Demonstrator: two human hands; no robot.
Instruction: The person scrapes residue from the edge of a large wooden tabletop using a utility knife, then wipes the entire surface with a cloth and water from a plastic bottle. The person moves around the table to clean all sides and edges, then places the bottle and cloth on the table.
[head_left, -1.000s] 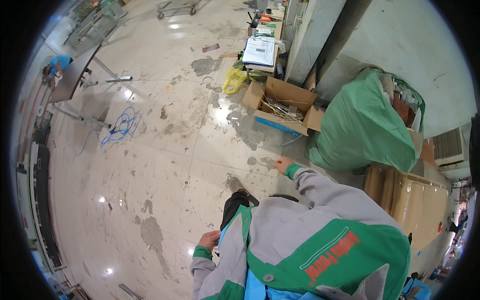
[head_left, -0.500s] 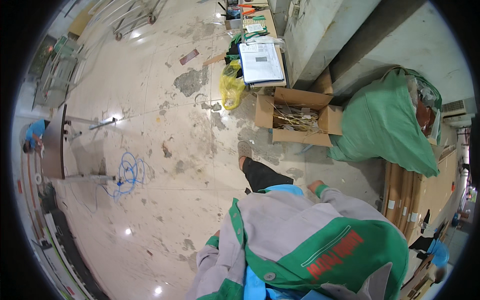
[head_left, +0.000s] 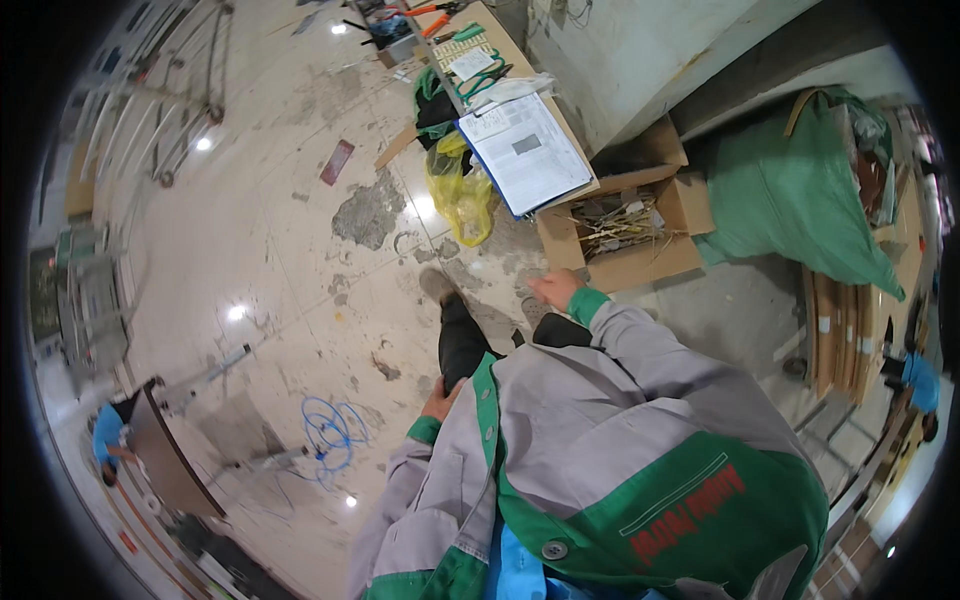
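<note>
My right hand (head_left: 557,288) is out in front of my body, above my right shoe. Its fingers are loosely bent, slightly apart, with nothing seen in them. Just beyond it stands an open cardboard box (head_left: 640,268) holding thin sticks and scraps. Beside my dark trouser leg hangs my left hand (head_left: 440,401), thumb and finger apart, partly hidden by the grey and green jacket (head_left: 570,420). No object shows in it. Past the right hand, a blue clipboard with papers (head_left: 527,150) lies on a narrow table.
A yellow plastic bag (head_left: 459,195) hangs at the table's side. To the right is a bulging green sack (head_left: 790,190). A blue hose (head_left: 335,435) lies coiled on the floor, near a dark tabletop (head_left: 172,450) and a person in blue (head_left: 107,440). Metal racks (head_left: 185,110) stand far left.
My view has turned and moved nearer the table and box. The right hand has swung forward, the left hand has come further into view, and my feet have stepped.
</note>
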